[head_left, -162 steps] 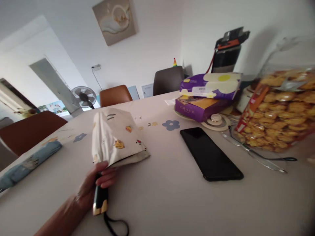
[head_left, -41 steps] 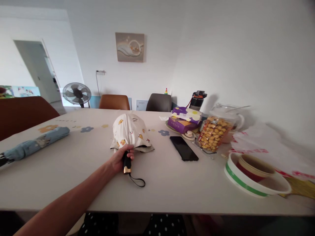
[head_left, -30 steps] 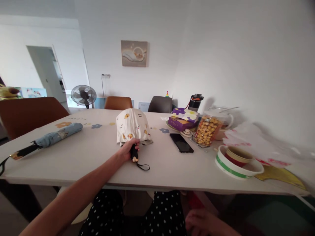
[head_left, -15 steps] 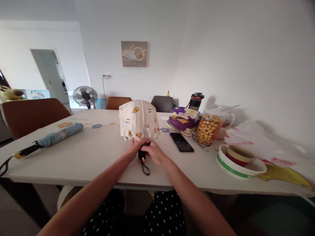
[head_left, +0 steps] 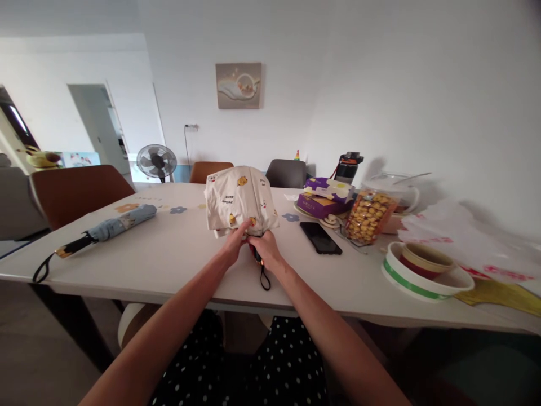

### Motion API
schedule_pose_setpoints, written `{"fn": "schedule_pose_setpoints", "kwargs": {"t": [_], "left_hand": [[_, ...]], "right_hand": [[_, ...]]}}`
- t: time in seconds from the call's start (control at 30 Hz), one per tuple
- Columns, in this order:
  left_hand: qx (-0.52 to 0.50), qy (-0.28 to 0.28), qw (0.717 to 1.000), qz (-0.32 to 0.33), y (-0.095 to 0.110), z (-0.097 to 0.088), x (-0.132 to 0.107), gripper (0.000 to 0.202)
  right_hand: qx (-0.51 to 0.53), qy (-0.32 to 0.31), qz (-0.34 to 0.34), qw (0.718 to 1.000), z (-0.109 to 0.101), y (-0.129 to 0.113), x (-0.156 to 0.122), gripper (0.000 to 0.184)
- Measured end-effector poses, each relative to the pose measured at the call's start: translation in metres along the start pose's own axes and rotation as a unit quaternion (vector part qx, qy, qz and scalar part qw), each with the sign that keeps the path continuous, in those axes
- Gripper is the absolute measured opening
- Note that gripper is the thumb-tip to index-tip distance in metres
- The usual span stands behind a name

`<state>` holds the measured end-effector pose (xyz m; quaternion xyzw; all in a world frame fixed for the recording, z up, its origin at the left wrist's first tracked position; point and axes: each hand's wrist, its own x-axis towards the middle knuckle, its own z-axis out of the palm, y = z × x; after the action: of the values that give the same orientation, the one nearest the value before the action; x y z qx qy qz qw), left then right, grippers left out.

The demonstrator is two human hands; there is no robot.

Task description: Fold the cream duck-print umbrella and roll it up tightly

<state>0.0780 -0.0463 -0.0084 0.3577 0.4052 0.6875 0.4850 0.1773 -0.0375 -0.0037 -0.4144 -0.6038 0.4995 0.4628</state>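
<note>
Head view: umbrella [head_left: 239, 198] just above right hand [head_left: 265, 249]

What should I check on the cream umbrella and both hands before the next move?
1. Right hand closed around the umbrella handle: ok.
2. Left hand at the lower edge of the cream umbrella canopy, fingers on the fabric: ok.
3. Canopy folded, not spread: ok, it hangs bunched.
4. Wrist strap free: ok, it dangles over the table edge.
5. Phone apart from the umbrella: ok, it lies to the right, not touching.
6. Catch or button on the handle: cannot tell, the right hand covers it.
</note>
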Motion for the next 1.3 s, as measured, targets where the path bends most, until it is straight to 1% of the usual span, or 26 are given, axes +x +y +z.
{"fn": "schedule_pose_setpoints", "kwargs": {"t": [0.07,0.1,0.2,0.27,0.33,0.4,0.5,0.57,0.67,0.73,0.83,0.9,0.93,1.0,1.03,1.1,1.17,1.23,1.3], "left_hand": [[0.001,0.062,0.998,-0.011,0.003,-0.002,0.0,0.043],[0.003,0.087,0.996,-0.004,0.003,-0.004,0.0,0.044],[0.02,0.125,0.992,0.025,0.004,-0.007,0.001,0.041],[0.027,0.141,0.989,0.032,0.004,-0.008,0.001,0.033],[0.002,0.145,0.989,0.038,0.005,-0.007,0.0,0.025],[-0.051,0.135,0.988,0.047,0.006,-0.006,0.0,0.021],[-0.122,0.109,0.986,0.031,0.009,-0.005,-0.001,0.019],[-0.139,0.097,0.985,0.021,0.01,-0.005,0.0,0.017],[-0.115,0.111,0.987,0.019,0.011,-0.005,0.0,0.012],[-0.102,0.119,0.988,0.017,0.011,-0.005,-0.001,0.01],[-0.117,0.115,0.986,0.012,0.012,-0.007,-0.002,0.01],[-0.134,0.104,0.986,0.006,0.014,-0.008,-0.002,0.011],[-0.14,0.096,0.985,0.002,0.014,-0.008,-0.002,0.011],[-0.145,0.08,0.986,-0.005,0.015,-0.008,-0.002,0.012],[-0.144,0.077,0.987,-0.005,0.014,-0.008,-0.002,0.012],[-0.118,0.091,0.989,0.004,0.012,-0.007,0.0,0.011],[-0.065,0.118,0.99,0.032,0.009,-0.007,0.001,0.014],[-0.02,0.15,0.987,0.06,0.007,-0.009,0.001,0.021],[-0.007,0.164,0.984,0.069,0.006,-0.01,0.0,0.029]], "right_hand": [[0.01,0.006,-0.011,1.0,-0.001,0.0,0.0,0.009],[0.015,0.009,-0.015,1.0,-0.002,0.0,0.0,0.01],[0.005,0.019,-0.004,1.0,-0.003,0.002,0.001,0.013],[-0.015,0.019,0.005,1.0,-0.004,0.004,0.003,0.017],[-0.018,0.012,-0.005,1.0,-0.004,0.004,0.003,0.019],[-0.005,0.004,-0.012,1.0,-0.004,0.004,0.003,0.021],[0.021,-0.011,0.002,1.0,-0.003,0.002,0.003,0.022],[0.022,-0.017,0.016,0.999,-0.004,0.002,0.003,0.021],[-0.033,-0.012,0.007,0.999,-0.006,0.003,0.005,0.018],[-0.073,-0.012,-0.022,0.997,-0.008,0.004,0.006,0.02],[-0.068,-0.038,-0.09,0.993,-0.009,0.003,0.006,0.03],[-0.064,-0.054,-0.117,0.99,-0.009,0.001,0.005,0.031],[-0.076,-0.055,-0.114,0.989,-0.009,0.001,0.005,0.025],[-0.118,-0.043,-0.085,0.988,-0.009,0.0,0.005,0.009],[-0.139,-0.035,-0.069,0.987,-0.009,0.0,0.005,0.006],[-0.171,-0.024,-0.047,0.984,-0.009,0.0,0.005,0.013],[-0.186,-0.024,-0.044,0.981,-0.009,0.0,0.005,0.018],[-0.197,-0.028,-0.047,0.979,-0.008,0.0,0.005,0.018],[-0.214,-0.019,-0.047,0.976,-0.008,0.001,0.005,0.012]]}}
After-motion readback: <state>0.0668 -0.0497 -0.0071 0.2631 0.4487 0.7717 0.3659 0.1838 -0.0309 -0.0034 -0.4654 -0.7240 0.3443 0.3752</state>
